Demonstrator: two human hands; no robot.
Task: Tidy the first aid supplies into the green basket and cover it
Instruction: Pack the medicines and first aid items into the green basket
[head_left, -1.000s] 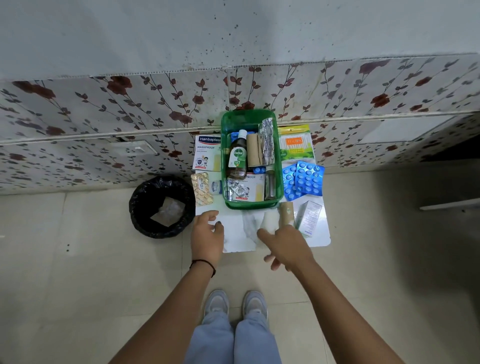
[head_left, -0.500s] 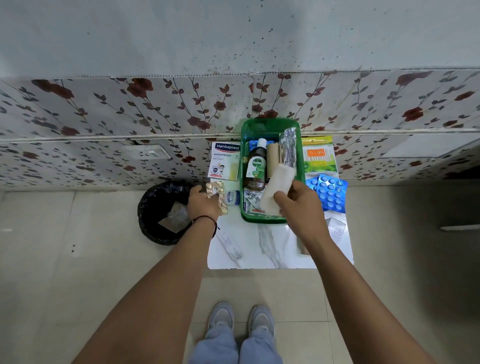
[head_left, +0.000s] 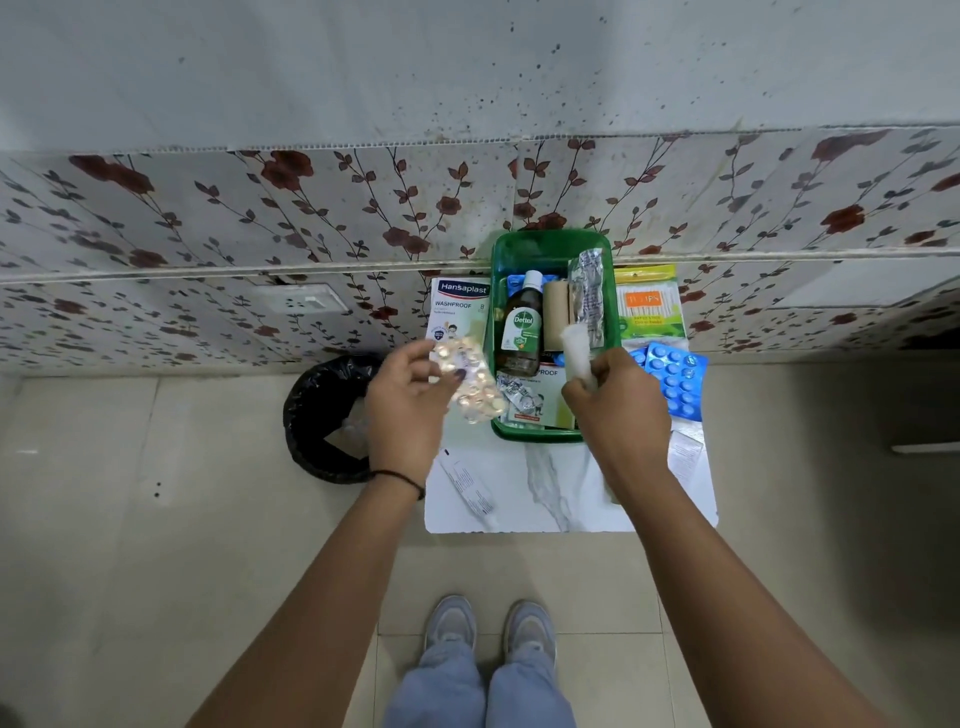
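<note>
The green basket (head_left: 550, 248) stands on a small white marble table (head_left: 550, 483) against the wall. Inside it are a Dettol bottle (head_left: 521, 332), a tan bandage roll (head_left: 556, 312), a foil strip (head_left: 589, 296) and a plaster box. My left hand (head_left: 410, 400) holds a yellow pill blister strip (head_left: 475, 384) just left of the basket. My right hand (head_left: 618, 400) grips a white gauze roll (head_left: 575, 348) over the basket's right side.
A Hansaplast box (head_left: 457, 312) lies left of the basket; a cotton bud pack (head_left: 649, 306) and blue blister packs (head_left: 675, 379) lie to its right. An ointment tube (head_left: 467, 488) and a white carton (head_left: 685, 457) rest on the table. A black bin (head_left: 322, 415) stands on the floor at left.
My left hand has lifted the yellow blister strip off the table. My right hand has brought the white gauze roll from the table front up over the basket.
</note>
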